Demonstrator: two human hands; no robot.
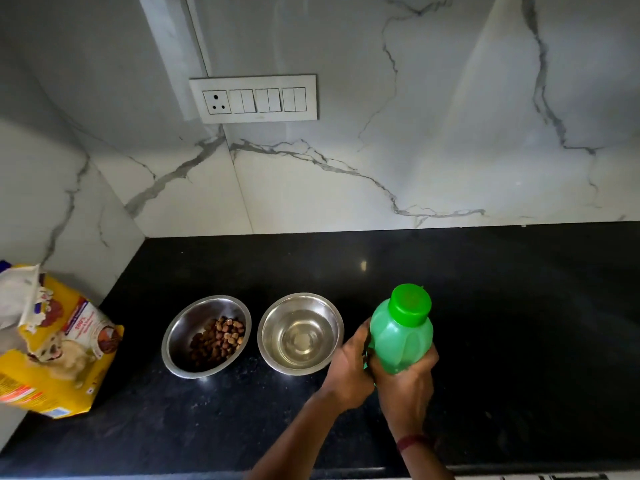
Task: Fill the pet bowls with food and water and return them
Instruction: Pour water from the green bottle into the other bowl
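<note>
My left hand (349,368) and right hand (405,386), fingers curled round the capped green bottle (401,334), hold it upright over the black table (502,306), just right of the water bowl (273,317). The kibble bowl (187,327) stands left of that.

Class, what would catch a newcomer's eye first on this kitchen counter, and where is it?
The green bottle, capped, stands out, gripped by the left hand and right hand over the black counter. Left of it sit the water bowl and, further left, the kibble bowl, both steel; a yellow food bag stands far left.
</note>
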